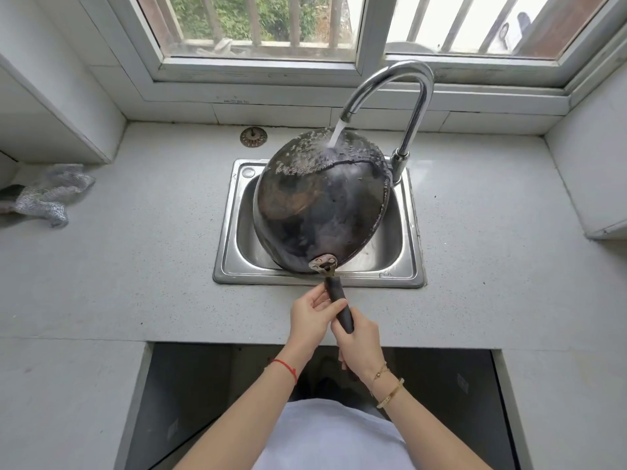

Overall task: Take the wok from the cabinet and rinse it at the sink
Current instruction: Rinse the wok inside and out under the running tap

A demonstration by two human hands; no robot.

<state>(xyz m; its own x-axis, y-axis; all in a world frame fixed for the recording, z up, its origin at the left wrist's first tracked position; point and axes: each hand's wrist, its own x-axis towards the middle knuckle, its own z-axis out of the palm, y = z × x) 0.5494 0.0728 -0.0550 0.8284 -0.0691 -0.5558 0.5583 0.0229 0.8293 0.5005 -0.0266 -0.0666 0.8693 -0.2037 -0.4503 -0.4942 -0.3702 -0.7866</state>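
The wok lies over the sink, under the tap. A cloth lies at nine o'clock, a strainer at eleven.

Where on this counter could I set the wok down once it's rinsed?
Bare counter lies right of the sink, up to the side wall. Another patch sits between the sink and the crumpled mesh cloth. The sink is filled by the wok, whose handle both hands grip.

1. Speckled grey surface runs wall to wall.
2. White-framed window behind its far edge, barred outside, daylight and greenery beyond.
3. Silver cloth at left edge.
4. Dark open cabinet under near edge.
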